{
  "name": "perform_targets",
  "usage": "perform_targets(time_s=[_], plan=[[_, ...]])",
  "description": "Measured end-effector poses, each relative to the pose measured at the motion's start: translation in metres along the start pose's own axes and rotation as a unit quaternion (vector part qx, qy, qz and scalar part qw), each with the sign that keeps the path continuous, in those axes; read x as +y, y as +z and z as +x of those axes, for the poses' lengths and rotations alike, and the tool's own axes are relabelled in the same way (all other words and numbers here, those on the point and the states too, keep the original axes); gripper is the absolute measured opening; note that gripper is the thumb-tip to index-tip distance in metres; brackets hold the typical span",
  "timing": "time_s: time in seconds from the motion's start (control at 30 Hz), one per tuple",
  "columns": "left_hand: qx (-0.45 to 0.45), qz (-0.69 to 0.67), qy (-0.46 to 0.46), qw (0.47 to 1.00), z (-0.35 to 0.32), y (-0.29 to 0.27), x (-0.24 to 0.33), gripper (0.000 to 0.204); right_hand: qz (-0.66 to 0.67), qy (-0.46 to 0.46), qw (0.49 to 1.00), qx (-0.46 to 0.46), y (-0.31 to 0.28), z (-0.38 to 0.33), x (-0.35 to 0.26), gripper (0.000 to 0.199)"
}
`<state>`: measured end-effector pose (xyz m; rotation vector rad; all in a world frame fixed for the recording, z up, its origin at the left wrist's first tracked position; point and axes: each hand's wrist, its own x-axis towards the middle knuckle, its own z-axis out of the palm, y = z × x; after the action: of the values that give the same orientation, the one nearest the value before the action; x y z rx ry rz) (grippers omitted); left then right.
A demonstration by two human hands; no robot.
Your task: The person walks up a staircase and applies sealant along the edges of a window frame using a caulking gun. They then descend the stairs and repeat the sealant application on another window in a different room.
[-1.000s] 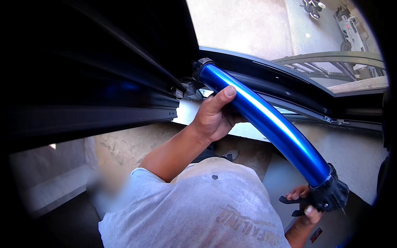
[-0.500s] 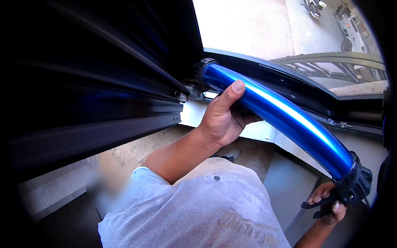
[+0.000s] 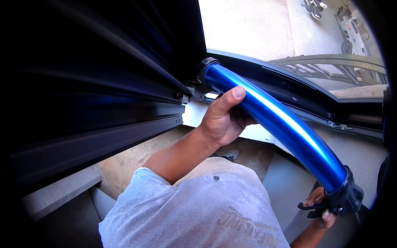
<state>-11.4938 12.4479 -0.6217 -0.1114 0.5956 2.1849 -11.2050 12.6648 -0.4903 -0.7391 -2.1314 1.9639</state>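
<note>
A caulking gun [image 3: 285,124] with a long shiny blue barrel and black end fittings slants across the view, its curve coming from the fisheye lens. My left hand [image 3: 225,118] wraps round the barrel from below, thumb along its upper side. Down at the right, my right hand [image 3: 320,206] grips the black handle and trigger [image 3: 314,210] behind the rear fitting. The far black cap [image 3: 205,68] of the barrel is close to the corner where the dark frame meets the window sill; its tip is hidden there.
A large dark ribbed panel or frame [image 3: 124,107] fills the left side. Ahead, a screened window [image 3: 252,29] in a black frame shows outdoor ground, with shoes and a wheeled thing beyond. A metal latch piece [image 3: 339,125] sits on the lower frame. A pale ledge [image 3: 194,113] runs below.
The rear end of the caulking gun and my right hand have shifted slightly left and down. My left hand keeps its hold, and the far cap stays near the corner.
</note>
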Motion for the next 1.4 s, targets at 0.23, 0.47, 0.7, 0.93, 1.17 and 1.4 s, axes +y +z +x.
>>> perform_targets(time_s=[0.23, 0.47, 0.7, 0.93, 1.17, 1.4], plan=[[-0.018, -0.055, -0.021, 0.998, 0.002, -0.018, -0.005, 0.060, -0.056, 0.037, 0.997, -0.040, -0.011, -0.020, 0.008, 0.055], [-0.048, -0.041, -0.027, 0.998, 0.001, -0.020, -0.005, 0.062, -0.085, 0.006, 0.996, -0.024, -0.017, -0.025, 0.009, 0.049], [-0.052, -0.054, -0.034, 0.997, 0.004, -0.019, -0.007, 0.062, -0.119, -0.013, 0.993, -0.015, -0.024, -0.028, 0.010, 0.044], [-0.057, -0.041, -0.027, 0.997, 0.003, -0.021, -0.010, 0.064, -0.166, -0.044, 0.985, -0.003, -0.032, -0.028, 0.021, 0.039], [-0.047, -0.039, -0.034, 0.998, 0.002, -0.014, -0.011, 0.061, -0.237, -0.084, 0.968, 0.016, -0.039, -0.028, 0.033, 0.033], [-0.103, -0.103, -0.059, 0.987, 0.008, -0.025, -0.010, 0.061, -0.340, -0.146, 0.927, 0.058, -0.048, -0.036, 0.033, 0.028]])
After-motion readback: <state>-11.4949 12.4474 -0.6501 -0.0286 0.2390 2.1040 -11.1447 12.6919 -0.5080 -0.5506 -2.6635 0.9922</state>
